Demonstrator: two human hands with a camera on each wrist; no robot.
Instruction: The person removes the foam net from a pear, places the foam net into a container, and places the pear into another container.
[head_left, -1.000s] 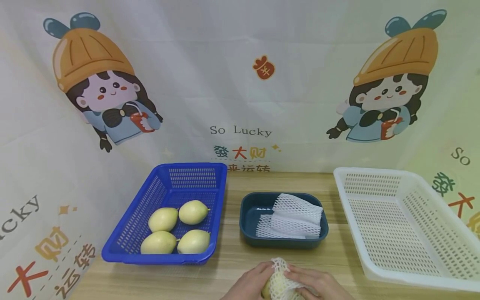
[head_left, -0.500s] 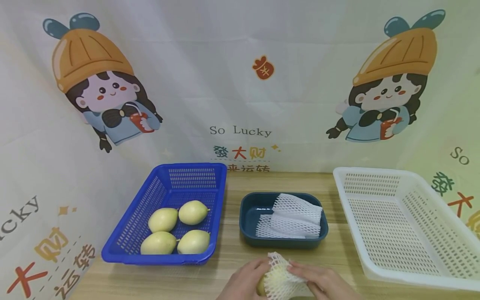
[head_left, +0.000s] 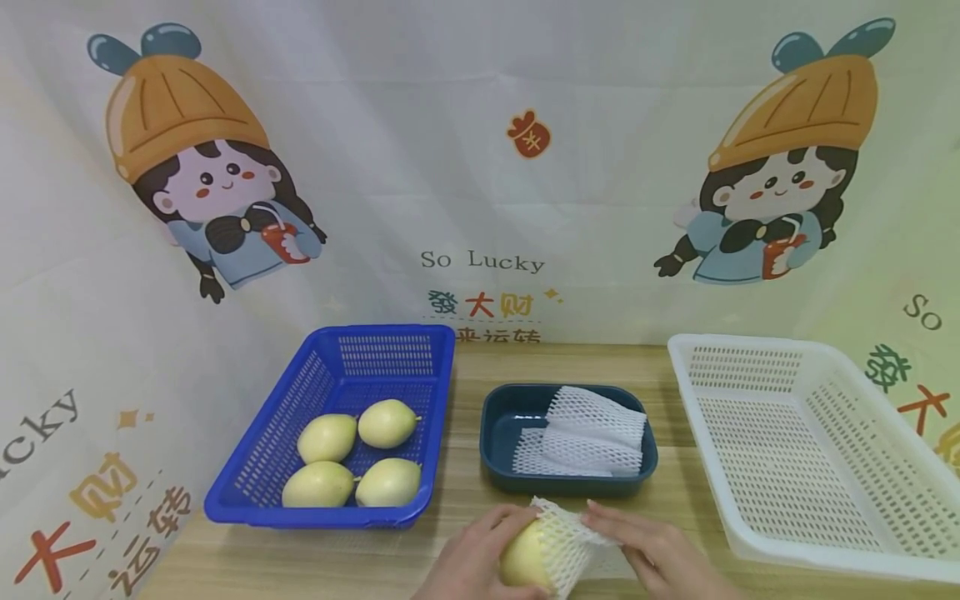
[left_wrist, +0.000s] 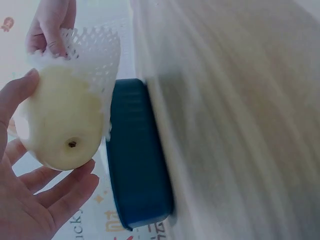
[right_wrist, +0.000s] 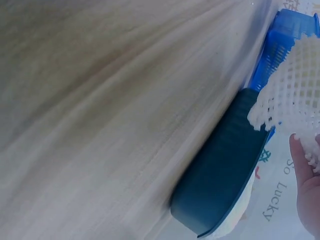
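Note:
A pale yellow pear (head_left: 522, 557) is in my left hand (head_left: 472, 550), at the lower middle of the head view. In the left wrist view, the thumb and fingers grip the bare end of the pear (left_wrist: 62, 115), which has a small dark dimple. A white foam net sleeve (head_left: 566, 546) covers the pear's other end. My right hand (head_left: 660, 550) pinches the sleeve's loose edge on the right. The sleeve (right_wrist: 295, 85) flares open beside the right hand's fingers (right_wrist: 301, 160) in the right wrist view.
On the left, a blue basket (head_left: 442, 400) holds several bare pears (head_left: 388, 423). A dark teal tray (head_left: 566, 486) just beyond my hands contains folded foam nets (head_left: 592, 421). To the right stands a white basket (head_left: 708, 467). A printed cloth (head_left: 480, 167) hangs behind the wooden table (head_left: 262, 562).
The pear and both hands have shifted slightly up in the head view. More of the pear's bare left end shows, and the right hand has moved a little apart from the left.

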